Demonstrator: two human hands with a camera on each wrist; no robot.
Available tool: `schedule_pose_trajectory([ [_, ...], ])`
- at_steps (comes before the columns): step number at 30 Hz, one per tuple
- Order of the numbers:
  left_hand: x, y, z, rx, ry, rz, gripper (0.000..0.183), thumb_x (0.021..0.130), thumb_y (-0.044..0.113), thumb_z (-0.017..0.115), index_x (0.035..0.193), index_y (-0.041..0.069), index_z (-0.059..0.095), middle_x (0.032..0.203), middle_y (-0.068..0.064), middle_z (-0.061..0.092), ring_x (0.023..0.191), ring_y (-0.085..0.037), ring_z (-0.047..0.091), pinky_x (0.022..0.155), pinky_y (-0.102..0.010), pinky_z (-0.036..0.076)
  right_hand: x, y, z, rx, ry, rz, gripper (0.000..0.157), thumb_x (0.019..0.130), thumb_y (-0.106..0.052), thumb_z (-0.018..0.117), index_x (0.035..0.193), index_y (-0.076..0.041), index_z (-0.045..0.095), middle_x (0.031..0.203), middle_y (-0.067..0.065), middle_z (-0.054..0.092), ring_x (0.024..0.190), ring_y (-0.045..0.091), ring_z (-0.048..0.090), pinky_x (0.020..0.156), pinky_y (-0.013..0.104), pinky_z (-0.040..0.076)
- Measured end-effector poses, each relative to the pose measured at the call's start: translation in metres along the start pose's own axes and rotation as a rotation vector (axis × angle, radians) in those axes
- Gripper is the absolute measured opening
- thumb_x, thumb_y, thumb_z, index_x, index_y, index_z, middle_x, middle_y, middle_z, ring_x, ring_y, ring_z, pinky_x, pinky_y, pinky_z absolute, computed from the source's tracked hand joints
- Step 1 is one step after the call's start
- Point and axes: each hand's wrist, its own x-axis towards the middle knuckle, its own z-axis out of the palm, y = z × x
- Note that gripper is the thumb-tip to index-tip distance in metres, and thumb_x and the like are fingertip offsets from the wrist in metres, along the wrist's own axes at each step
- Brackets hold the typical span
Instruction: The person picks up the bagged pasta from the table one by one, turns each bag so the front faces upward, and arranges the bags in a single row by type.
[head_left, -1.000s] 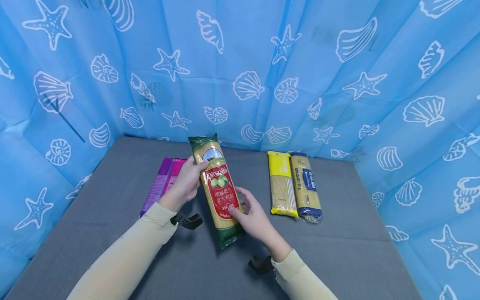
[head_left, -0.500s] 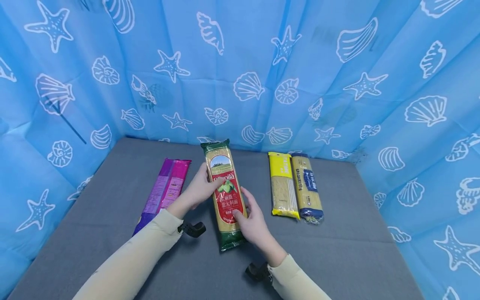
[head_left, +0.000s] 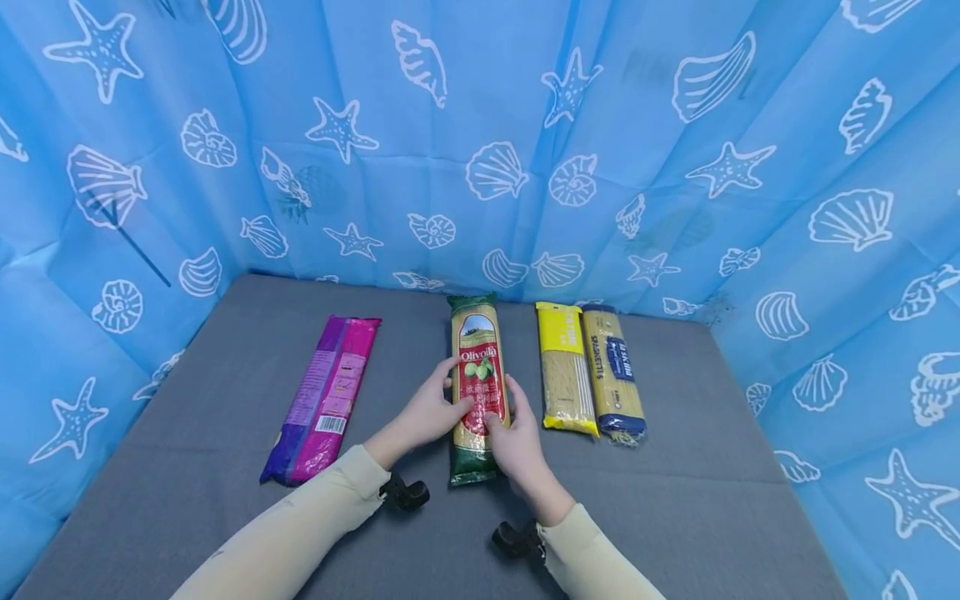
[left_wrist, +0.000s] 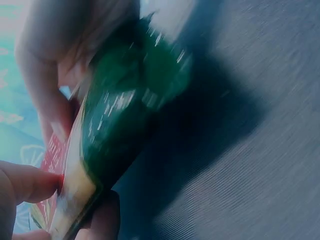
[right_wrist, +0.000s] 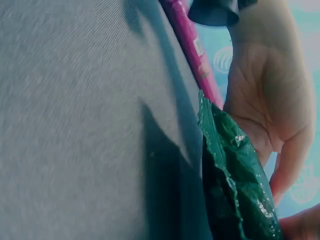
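my left hand (head_left: 429,410) & right hand (head_left: 513,433) both pinch the green spaghetti pack (head_left: 476,379) by its sides; it lies lengthwise on the grey table (head_left: 675,500), btwn purple pack (head_left: 324,398) & yellow pack (head_left: 564,367).

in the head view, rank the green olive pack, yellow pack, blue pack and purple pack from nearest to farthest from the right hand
From the right hand:
1. Green olive pack, under its fingers, in the middle of the row.
2. Yellow pack, just to the right.
3. Blue pack, further right, touching the yellow one.
4. Purple pack, far left, beyond the left hand.
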Motion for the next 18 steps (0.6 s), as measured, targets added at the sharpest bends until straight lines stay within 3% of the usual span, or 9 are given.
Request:
schedule_pose_trajectory([
  [8,-0.001,-0.011,0.023,-0.032,-0.061,-0.008,0.068,0.093,0.013,0.064,0.15,0.004,0.027,0.13,-0.022,0.051,0.075,-0.015,0.066,0.069,-0.03,0.055,0.013,0.005,-0.012,0.016,0.047,0.047,0.067,0.1,-0.006,0.05,0.155,-0.015,0.014,0.136,0.024,0.044,0.102,0.031,0.06,0.074,0.038,0.054],
  [14,0.002,-0.012,0.032,0.002,-0.033,0.016,0.064,0.092,0.019,0.067,0.147,0.005,0.036,0.133,-0.019,0.052,0.091,-0.019,0.063,0.077,-0.032,0.054,0.023,0.006,-0.019,0.002,0.084,0.045,0.064,0.1,-0.005,0.046,0.155,-0.014,0.014,0.143,0.021,0.036,0.115,0.032,0.053,0.082,0.038,0.052],
  [18,0.009,-0.014,0.036,-0.04,-0.046,-0.001,0.068,0.089,0.018,0.071,0.147,0.006,0.037,0.138,-0.015,0.049,0.101,-0.02,0.06,0.08,-0.031,0.053,0.033,0.006,-0.023,0.004,0.097,0.051,0.064,0.1,-0.006,0.046,0.155,-0.015,0.014,0.147,0.018,0.034,0.12,0.031,0.05,0.088,0.042,0.05],
])
